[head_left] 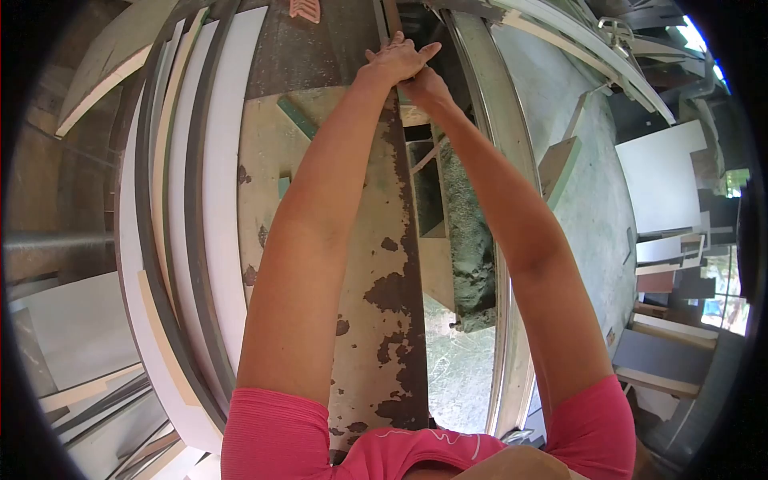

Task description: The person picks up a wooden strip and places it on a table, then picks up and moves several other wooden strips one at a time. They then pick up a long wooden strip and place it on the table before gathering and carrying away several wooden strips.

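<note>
Both my arms reach far forward over a worn, peeling tabletop (364,240). My left hand (397,59) lies uppermost, its fingers spread, near the end of a narrow brown strip (391,16). Tucked against it and partly beneath is my right hand (426,86); its fingers are mostly hidden. Whether either hand grips the strip cannot be made out. The hands touch or overlap beside the dark edge of the tabletop. A small green strip (297,118) lies on the tabletop left of my left forearm.
Long white boards (232,160) and dark-edged strips stand along the left. A long metal rail (498,104) runs along the right of the tabletop. A rough grey block (472,248) sits in the gap between. Stacked panels (664,360) are at far right; a pink object (305,10) lies at top.
</note>
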